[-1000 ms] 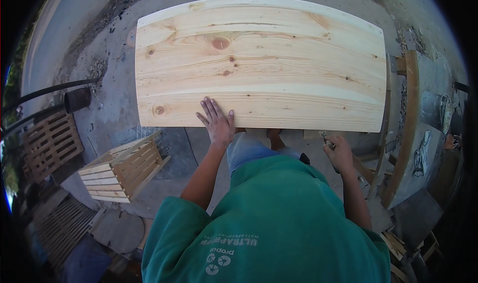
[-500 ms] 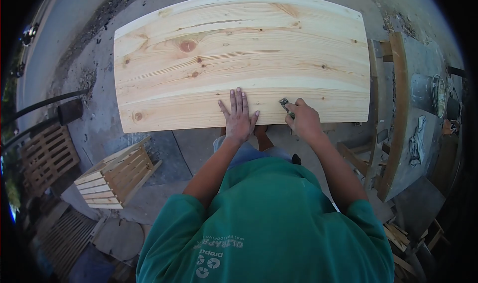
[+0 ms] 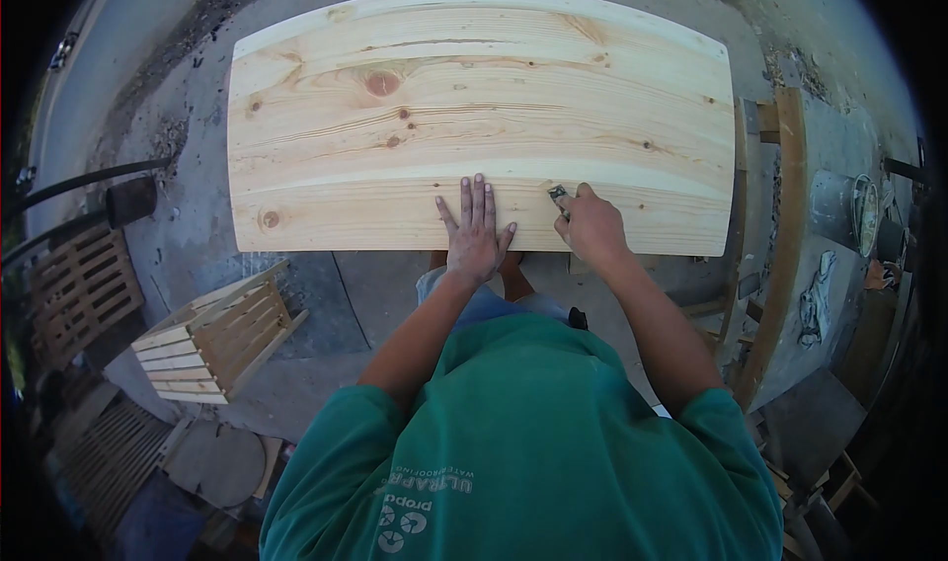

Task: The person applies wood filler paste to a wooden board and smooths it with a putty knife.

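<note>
A wide pale pine tabletop (image 3: 474,126) with knots and a long dark crack near its far side lies in front of me. Flat on its near edge rests my left hand (image 3: 476,235), fingers spread, holding nothing. To the right of it, my right hand (image 3: 594,227) is closed around a small dark hand tool (image 3: 558,198). The tool's tip points away and to the left, at the wood just above the near edge. Its exact kind is too small to make out, and my fingers cover most of it.
At lower left stand a slatted wooden crate (image 3: 212,349) and a pallet (image 3: 84,289). On the right is a workbench (image 3: 790,265) carrying a bucket (image 3: 839,205) and a crumpled cloth (image 3: 818,299). A round board (image 3: 219,462) lies at lower left.
My right hand has shifted slightly left and away from me with the small tool. My left hand stays flat on the wood. The whole view has tilted a little.
</note>
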### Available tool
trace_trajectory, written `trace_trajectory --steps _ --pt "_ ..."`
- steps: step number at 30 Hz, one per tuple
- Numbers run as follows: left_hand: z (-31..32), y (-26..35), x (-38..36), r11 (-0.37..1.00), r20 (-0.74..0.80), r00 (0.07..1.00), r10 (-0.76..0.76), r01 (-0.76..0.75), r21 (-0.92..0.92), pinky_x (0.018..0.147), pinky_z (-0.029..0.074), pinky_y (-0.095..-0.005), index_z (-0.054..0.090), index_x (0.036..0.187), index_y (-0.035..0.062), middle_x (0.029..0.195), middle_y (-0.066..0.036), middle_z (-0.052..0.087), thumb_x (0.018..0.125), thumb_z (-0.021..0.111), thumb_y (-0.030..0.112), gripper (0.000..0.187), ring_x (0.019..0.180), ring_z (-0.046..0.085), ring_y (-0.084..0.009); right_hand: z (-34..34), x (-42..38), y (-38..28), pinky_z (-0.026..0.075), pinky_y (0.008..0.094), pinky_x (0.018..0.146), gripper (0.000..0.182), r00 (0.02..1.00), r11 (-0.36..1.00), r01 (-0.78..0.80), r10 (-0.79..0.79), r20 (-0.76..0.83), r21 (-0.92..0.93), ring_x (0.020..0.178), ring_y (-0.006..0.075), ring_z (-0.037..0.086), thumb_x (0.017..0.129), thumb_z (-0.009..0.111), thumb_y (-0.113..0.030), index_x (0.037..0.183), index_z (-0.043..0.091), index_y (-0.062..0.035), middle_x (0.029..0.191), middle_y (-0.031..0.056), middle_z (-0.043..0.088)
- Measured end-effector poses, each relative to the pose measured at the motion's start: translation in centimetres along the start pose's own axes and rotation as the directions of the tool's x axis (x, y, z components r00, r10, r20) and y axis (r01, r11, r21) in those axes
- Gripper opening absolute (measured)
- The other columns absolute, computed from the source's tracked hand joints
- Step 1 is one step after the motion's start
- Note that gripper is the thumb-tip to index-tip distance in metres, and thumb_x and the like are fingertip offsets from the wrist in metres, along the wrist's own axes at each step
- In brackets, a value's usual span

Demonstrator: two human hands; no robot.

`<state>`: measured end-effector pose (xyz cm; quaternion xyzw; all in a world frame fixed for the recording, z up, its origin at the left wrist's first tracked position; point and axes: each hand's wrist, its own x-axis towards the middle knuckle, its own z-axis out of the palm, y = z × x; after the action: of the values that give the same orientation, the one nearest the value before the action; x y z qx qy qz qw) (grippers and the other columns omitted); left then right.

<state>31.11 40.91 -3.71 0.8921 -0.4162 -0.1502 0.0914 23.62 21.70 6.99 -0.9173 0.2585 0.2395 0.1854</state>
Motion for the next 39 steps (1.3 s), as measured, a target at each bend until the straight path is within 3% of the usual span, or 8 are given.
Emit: trace_trajectory --steps 5,8,11,17,22,25,31,39 --pt "0.0 -0.1 -0.1 1.0 -0.007 1.0 0.007 -0.007 -0.001 0.117 -0.003 -0.0728 0.018 0.159 -0.0033 0.17 -0.018 0.007 0.105 0.031 0.054 0.079 0.157 -0.001 -0.0344 0.8 2.2 0.2 0.056 0.0466 0.081 0.032 0.999 0.999 -0.037 0.037 -0.019 0.008 0.089 0.0344 0.069 0.086 0.069 -0.023 0.115 0.073 -0.0089 0.105 0.0167 0.06" --pt "0.1 -0.1 -0.2 1.0 0.0 1.0 0.007 -0.007 0.009 0.118 -0.003 -0.0729 0.018 0.159 -0.0031 0.17 -0.018 0.007 0.105 0.031 0.054 0.08 0.157 0.0 -0.0343 1.3 -0.8 0.5 0.057 0.0467 0.078 0.025 1.0 0.999 0.021 -0.021 0.012 -0.037 0.087 0.0353 0.07 0.084 0.067 -0.019 0.103 0.074 -0.0044 0.104 0.0185 0.061" --pt "0.1 -0.1 0.1 1.0 -0.007 1.0 0.003 -0.003 -0.007 0.118 -0.003 -0.0729 0.018 0.159 -0.003 0.17 -0.018 0.007 0.105 0.031 0.054 0.08 0.157 0.0 -0.0343 0.4 -2.6 0.6 0.057 0.0466 0.079 0.026 0.99 0.996 0.002 0.01 0.137 -0.09 0.088 0.0353 0.07 0.084 0.067 -0.019 0.105 0.073 -0.0047 0.105 0.0184 0.061" --pt "0.1 -0.2 -0.1 1.0 -0.007 1.0 0.007 -0.007 0.017 0.118 -0.002 -0.0727 0.018 0.159 -0.003 0.17 -0.017 0.007 0.105 0.031 0.054 0.08 0.157 0.0 -0.0342 -0.7 1.2 -1.4 0.057 0.0472 0.079 0.026 0.994 0.998 0.048 -0.045 -0.099 0.028 0.089 0.0355 0.07 0.084 0.068 -0.02 0.104 0.074 -0.0047 0.106 0.0179 0.061" --pt "0.2 -0.3 -0.2 1.0 -0.019 1.0 0.02 -0.02 0.007 0.118 -0.002 -0.0722 0.018 0.159 -0.0035 0.17 -0.018 0.008 0.105 0.033 0.054 0.08 0.157 0.001 -0.0343 1.0 -0.9 0.0 0.057 0.0479 0.081 0.026 0.997 0.997 0.051 -0.048 0.053 -0.053 0.09 0.0355 0.07 0.082 0.069 -0.019 0.104 0.073 -0.0048 0.106 0.0177 0.062" --pt "0.2 -1.5 -0.5 0.995 -0.011 0.994 0.105 -0.105 0.006 0.119 -0.001 -0.0708 0.019 0.159 -0.0038 0.169 -0.018 0.008 0.105 0.035 0.053 0.08 0.157 0.001 -0.0339 1.2 -5.2 2.1 0.057 0.0478 0.082 0.027 0.985 0.997 0.012 0.002 0.174 -0.077 0.092 0.0358 0.069 0.082 0.071 -0.019 0.105 0.073 -0.0055 0.105 0.0177 0.062" --pt "0.9 0.7 -3.2 0.98 0.064 0.978 0.2 -0.199 -0.023 0.121 0.001 -0.0681 0.021 0.158 -0.0049 0.169 -0.02 0.011 0.103 0.04 0.051 0.08 0.157 0.003 -0.0332 3.8 -13.0 8.2 0.055 0.0478 0.083 0.029 0.985 0.984 -0.159 0.152 0.081 0.081 0.094 0.0376 0.067 0.082 0.074 -0.022 0.107 0.072 -0.0081 0.106 0.0177 0.063" --pt "1.6 9.1 -2.8 0.83 0.216 0.803 0.555 -0.551 -0.084 0.126 0.003 -0.0577 0.022 0.157 -0.0056 0.168 -0.019 0.012 0.103 0.042 0.051 0.081 0.157 0.004 -0.0328 7.2 -18.4 12.8 0.053 0.046 0.087 0.033 0.93 0.896 -0.366 0.356 0.089 0.251 0.099 0.0378 0.067 0.081 0.074 -0.02 0.112 0.073 -0.0087 0.108 0.0185 0.066"
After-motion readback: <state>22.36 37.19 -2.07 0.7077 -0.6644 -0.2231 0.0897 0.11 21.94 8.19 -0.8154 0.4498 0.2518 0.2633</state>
